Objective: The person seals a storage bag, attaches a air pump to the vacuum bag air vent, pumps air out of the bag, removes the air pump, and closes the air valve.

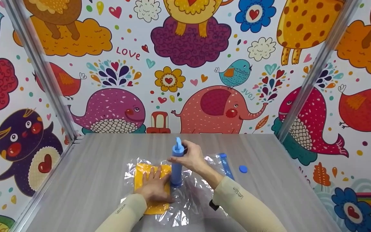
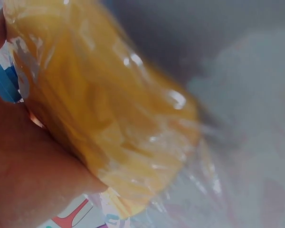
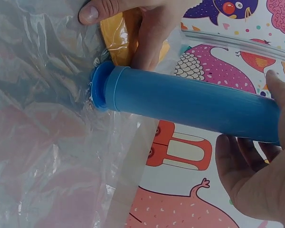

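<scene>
A clear plastic vacuum bag [image 1: 185,209] lies on the table with a flat yellow bundle [image 1: 139,175] inside its left part. My left hand [image 1: 155,187] rests on the bundle through the plastic, fingers spread. In the left wrist view the yellow bundle [image 2: 109,109] fills much of the frame. Beside that hand a blue hand pump [image 1: 176,169] stands upright on the bag. My right hand [image 1: 192,156] grips the pump near its top, below the handle. The right wrist view shows the pump's lower end meeting the blue valve [image 3: 100,85] in the bag.
A round blue cap [image 1: 243,169] lies on the grey table [image 1: 92,180], right of the bag. A blue strip [image 1: 226,166] runs along the bag's right edge. Cartoon-printed walls [image 1: 169,106] with metal posts [image 1: 314,71] enclose the table's back and sides.
</scene>
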The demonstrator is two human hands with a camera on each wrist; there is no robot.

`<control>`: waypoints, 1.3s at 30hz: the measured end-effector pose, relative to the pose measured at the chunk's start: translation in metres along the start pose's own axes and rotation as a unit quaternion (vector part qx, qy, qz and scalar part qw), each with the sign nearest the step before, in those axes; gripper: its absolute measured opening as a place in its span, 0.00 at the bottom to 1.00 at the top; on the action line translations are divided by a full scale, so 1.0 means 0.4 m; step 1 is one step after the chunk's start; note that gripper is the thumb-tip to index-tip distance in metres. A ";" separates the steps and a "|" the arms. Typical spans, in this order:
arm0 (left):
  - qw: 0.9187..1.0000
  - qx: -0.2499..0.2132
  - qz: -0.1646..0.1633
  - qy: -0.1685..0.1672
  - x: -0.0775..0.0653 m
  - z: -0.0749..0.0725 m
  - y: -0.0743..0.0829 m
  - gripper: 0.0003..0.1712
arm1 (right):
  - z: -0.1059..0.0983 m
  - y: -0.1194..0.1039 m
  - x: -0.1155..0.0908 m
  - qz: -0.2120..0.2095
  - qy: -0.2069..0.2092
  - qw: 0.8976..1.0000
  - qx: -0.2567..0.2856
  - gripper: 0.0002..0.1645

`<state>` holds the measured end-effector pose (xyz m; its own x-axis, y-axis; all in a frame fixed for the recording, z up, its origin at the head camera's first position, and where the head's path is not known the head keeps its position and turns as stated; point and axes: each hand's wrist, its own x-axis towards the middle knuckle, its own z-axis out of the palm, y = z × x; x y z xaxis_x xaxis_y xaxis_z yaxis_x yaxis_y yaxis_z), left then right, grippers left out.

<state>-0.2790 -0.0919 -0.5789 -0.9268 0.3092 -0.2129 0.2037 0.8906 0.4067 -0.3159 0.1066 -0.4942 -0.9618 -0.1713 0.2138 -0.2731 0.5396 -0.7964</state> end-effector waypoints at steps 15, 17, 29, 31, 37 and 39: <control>1.000 -0.002 0.003 0.000 -0.006 -0.002 0.002 0.69 | -0.005 0.003 0.002 0.011 -0.002 1.000 0.015 0.36; 1.000 -0.001 0.002 0.001 -0.003 -0.001 0.000 0.69 | -0.006 0.005 0.002 0.009 -0.003 1.000 0.017 0.36; 1.000 0.002 -0.001 -0.004 0.000 0.004 -0.001 0.68 | -0.008 0.011 -0.008 0.005 -0.012 1.000 0.009 0.44; 1.000 0.001 -0.001 -0.003 -0.001 0.003 0.001 0.68 | -0.006 0.008 -0.006 0.007 0.004 1.000 -0.002 0.44; 1.000 0.000 0.001 -0.001 -0.002 -0.003 0.001 0.68 | -0.004 0.003 -0.002 0.016 0.036 0.999 -0.032 0.38; 1.000 0.000 0.001 -0.002 -0.002 -0.004 0.001 0.68 | -0.007 0.004 -0.002 0.017 0.037 0.999 -0.034 0.37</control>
<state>-0.2787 -0.0922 -0.5769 -0.9251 0.3126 -0.2156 0.2060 0.8901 0.4066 -0.3157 0.1098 -0.4941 -0.9687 -0.0922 0.2307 -0.2391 0.5985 -0.7646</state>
